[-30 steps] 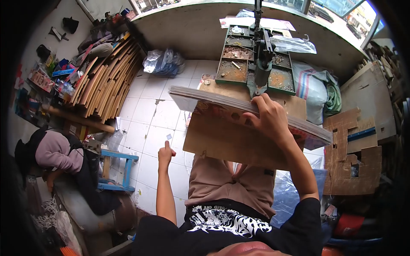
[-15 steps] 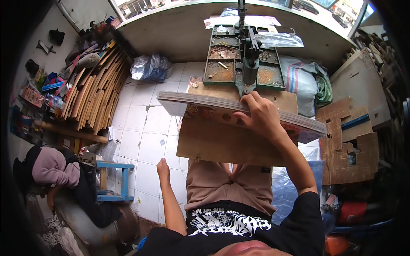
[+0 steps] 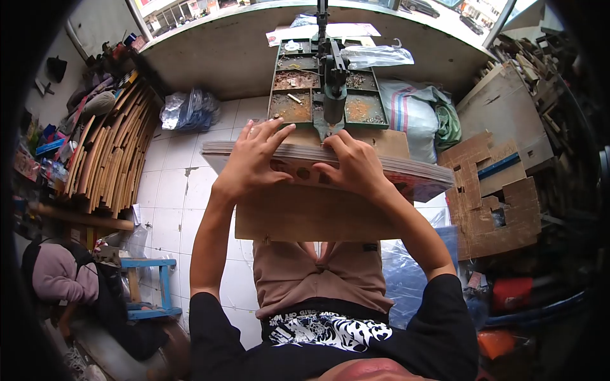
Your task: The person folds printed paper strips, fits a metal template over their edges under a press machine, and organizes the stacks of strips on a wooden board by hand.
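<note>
The person's left hand (image 3: 254,159) has just come up from beside the body, where it hung apart over the floor half a second ago, and now lies across the top edge of the stack of sheets (image 3: 410,176); its fingers are spread wide over that edge, the thumb on the near face, though one cannot tell whether it grips or merely rests; the right hand (image 3: 352,166) stays where it was, narrowed around the same edge with fingers over the top and thumb on the near side, holding the stack; the stack stands on its long edge above the wooden board (image 3: 311,216), just on the near side of the dark metal press (image 3: 333,101), and its lower edge is too hidden to show how it bears on the board; with hands at two places rather than one, the stack seems better placed to be kept level and squared; beyond it, the green compartment tray (image 3: 273,86) flanks the press, holding small loose pieces and one short pale stick.
</note>
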The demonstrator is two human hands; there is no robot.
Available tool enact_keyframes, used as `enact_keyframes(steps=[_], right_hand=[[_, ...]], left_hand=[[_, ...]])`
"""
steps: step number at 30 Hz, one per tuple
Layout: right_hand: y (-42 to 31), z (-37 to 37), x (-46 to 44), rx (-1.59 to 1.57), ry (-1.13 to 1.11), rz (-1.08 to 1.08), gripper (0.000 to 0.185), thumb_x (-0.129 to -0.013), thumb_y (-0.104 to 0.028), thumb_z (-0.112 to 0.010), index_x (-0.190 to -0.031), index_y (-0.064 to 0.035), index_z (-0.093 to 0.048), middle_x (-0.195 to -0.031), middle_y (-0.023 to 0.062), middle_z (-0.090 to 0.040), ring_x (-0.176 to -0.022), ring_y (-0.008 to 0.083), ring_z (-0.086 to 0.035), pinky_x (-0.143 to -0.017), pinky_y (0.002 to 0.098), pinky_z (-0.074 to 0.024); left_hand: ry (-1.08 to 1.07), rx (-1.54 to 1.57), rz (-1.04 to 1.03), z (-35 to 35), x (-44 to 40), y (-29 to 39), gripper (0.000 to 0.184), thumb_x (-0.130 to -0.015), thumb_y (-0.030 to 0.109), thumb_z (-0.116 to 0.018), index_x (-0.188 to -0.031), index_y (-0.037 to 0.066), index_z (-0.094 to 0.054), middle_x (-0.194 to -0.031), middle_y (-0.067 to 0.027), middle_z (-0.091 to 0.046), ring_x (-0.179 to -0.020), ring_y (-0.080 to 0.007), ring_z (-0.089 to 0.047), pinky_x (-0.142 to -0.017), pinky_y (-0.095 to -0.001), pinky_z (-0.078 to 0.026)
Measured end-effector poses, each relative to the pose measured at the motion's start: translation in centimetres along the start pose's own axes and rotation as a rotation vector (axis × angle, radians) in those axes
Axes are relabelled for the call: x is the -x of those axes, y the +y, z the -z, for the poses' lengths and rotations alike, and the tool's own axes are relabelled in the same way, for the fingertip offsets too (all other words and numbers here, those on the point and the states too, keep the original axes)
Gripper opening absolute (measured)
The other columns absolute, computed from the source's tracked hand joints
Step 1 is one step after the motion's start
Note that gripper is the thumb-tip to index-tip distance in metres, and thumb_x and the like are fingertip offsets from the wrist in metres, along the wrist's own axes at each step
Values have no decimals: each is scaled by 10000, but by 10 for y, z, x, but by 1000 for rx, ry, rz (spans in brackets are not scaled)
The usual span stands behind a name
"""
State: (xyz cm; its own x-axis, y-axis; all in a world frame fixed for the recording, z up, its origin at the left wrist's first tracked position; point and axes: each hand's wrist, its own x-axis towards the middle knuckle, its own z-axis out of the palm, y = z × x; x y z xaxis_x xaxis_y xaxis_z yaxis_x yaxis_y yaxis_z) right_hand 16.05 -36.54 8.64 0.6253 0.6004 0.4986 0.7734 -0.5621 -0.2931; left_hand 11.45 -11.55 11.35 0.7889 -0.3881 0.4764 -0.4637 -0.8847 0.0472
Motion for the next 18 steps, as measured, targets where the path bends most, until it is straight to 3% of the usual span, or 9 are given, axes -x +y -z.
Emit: enact_keyframes(steps=[2, 3, 4, 6, 9, 12, 14, 16, 18], right_hand=[[-2, 1, 1, -18, 16, 5, 430, -810, -377, -742, -1026, -36, -594, -959, 137, -589, -846, 331, -641, -749, 426, -513], [-3, 2, 1, -39, 37, 13, 422, -812, -366, -742, -1035, -37, -600, -967, 136, -594, -848, 333, -643, -758, 428, -514], [-3, 1, 2, -39, 30, 12, 422, -812, -366, -742, -1035, -37, -600, -967, 136, -594, -848, 333, -643, -758, 428, -514], [-1, 1, -4, -149, 128, 19, 314, -848, -270, -720, -1025, -25, -637, -948, 142, -611, -825, 340, -646, -753, 417, -521], [-2, -2, -16, -396, 117, -91, 191, -878, -152, -676, -1000, -6, -665, -921, 166, -646, -806, 346, -657, -724, 399, -529], [-5, -2, -39, -421, 74, 45, 134, -889, -73, -635, -988, 9, -673, -880, 191, -670, -780, 348, -673, -685, 389, -534], [-11, -6, -58, -455, 65, 69, 129, -876, -82, -647, -967, 8, -658, -860, 196, -685, -772, 358, -682, -676, 408, -536], [-15, -10, -81, -368, 31, 76, 143, -855, -67, -699, -969, -3, -640, -806, 158, -695, -721, 255, -703, -670, 337, -547], [-17, -18, -108, -353, 10, 46, 132, -866, -83, -678, -955, -11, -613, -767, 172, -690, -748, 301, -709, -685, 375, -553]], left_hand=[[-320, 140, 84, -9, -5, -2, 781, -631, 402, -825, -1313, 136, -551, -1265, -111, -594, -1197, -289, -546, -1080, -564, -344], [-162, 131, 57, -16, -5, -2, 660, -624, 413, -808, -1189, 124, -627, -1075, -81, -675, -1041, -274, -632, -970, -505, -440], [-163, 137, 61, -20, -2, -3, 660, -624, 413, -808, -1189, 124, -627, -1075, -81, -675, -1041, -274, -632, -970, -505, -440], [-184, 135, 135, -24, -3, -7, 550, -609, 414, -809, -1053, 122, -669, -977, -70, -693, -937, -264, -669, -848, -446, -494], [-118, 131, 156, -27, 0, -5, 494, -601, 439, -812, -951, 118, -678, -903, -60, -702, -871, -271, -679, -784, -411, -512], [-93, 135, 150, -27, 0, -6, 509, -588, 478, -814, -913, 113, -670, -898, -63, -701, -855, -274, -680, -761, -412, -511], [-90, 129, 156, -34, 2, -9, 520, -581, 498, -812, -903, 115, -671, -889, -66, -700, -847, -275, -680, -752, -411, -510], [-83, 122, 156, -32, 0, -8, 532, -574, 518, -809, -894, 116, -673, -880, -69, -699, -839, -276, -679, -743, -410, -510], [-154, 116, 201, -23, -2, -4, 540, -553, 542, -810, -868, 124, -676, -856, -67, -699, -827, -273, -682, -740, -412, -511]])
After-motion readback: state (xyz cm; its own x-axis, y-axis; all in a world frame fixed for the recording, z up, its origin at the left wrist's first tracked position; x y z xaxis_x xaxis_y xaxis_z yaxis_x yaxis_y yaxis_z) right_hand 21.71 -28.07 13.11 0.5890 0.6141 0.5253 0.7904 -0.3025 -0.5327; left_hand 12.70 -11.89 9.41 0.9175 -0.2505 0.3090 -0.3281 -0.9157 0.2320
